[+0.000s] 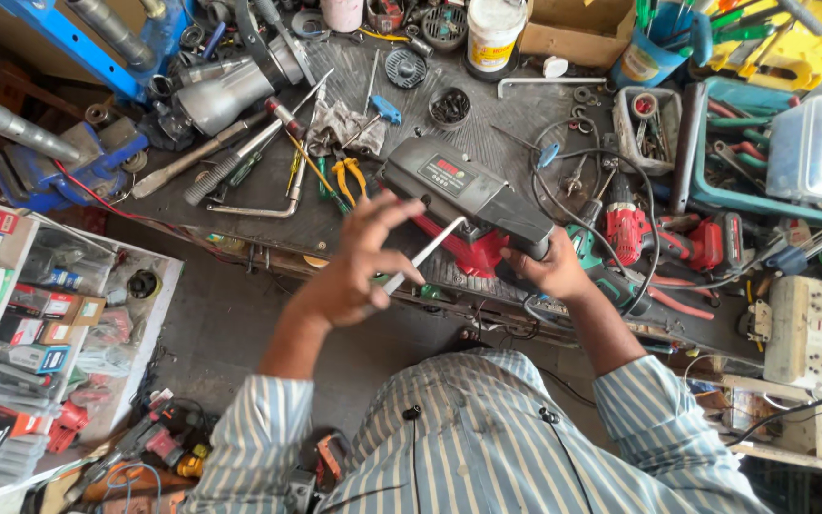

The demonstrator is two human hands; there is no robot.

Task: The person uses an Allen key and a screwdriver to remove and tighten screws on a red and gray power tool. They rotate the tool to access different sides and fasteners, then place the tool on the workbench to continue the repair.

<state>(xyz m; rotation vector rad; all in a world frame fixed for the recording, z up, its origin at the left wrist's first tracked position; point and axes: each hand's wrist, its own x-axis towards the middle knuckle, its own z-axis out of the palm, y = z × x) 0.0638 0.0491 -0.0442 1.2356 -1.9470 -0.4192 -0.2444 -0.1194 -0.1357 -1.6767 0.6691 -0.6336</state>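
Between both hands (359, 262) (549, 269), the power tool (468, 205) rests.

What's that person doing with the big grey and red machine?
A person in a striped shirt leans over a messy workbench. Their right hand grips one end of a grey and red power tool at the bench's front edge. Their left hand holds a thin metal hand tool, its tip pointing at the machine's red underside. Pliers, a red drill and other tools lie scattered around.
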